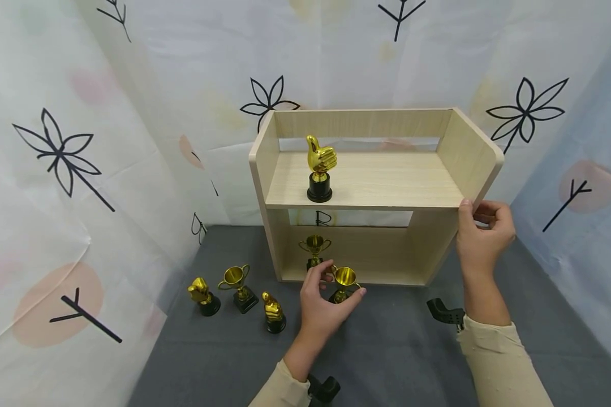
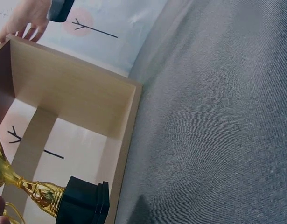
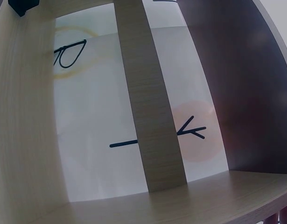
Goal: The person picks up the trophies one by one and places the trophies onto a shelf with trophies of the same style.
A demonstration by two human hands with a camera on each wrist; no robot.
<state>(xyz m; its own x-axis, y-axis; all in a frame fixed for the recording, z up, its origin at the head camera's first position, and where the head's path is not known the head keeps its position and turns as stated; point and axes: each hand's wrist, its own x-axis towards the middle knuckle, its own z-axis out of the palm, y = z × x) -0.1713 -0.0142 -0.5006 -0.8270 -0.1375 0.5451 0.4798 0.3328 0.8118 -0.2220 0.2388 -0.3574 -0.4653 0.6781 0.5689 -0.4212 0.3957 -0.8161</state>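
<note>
My left hand (image 1: 322,308) holds a gold trophy cup (image 1: 344,276) by its handles, thumb to the right and fingers to the left. Its black base (image 2: 82,201) shows in the left wrist view, in front of the shelf's lower opening. With thumb at the front edge and fingers around the outside, my right hand (image 1: 485,237) grips the right side panel of the wooden shelf (image 1: 366,207). Inside the lower tier stands another trophy cup (image 1: 314,244), partly hidden by my left hand. A gold thumbs-up trophy (image 1: 320,164) stands on the upper tier, left of centre.
Left of the shelf, on the grey cloth (image 1: 209,362), are a gold fist-shaped trophy (image 1: 201,291), a two-handled trophy cup (image 1: 236,278) and a small gold figure trophy (image 1: 272,310). A patterned white backdrop (image 1: 183,73) hangs behind and at both sides.
</note>
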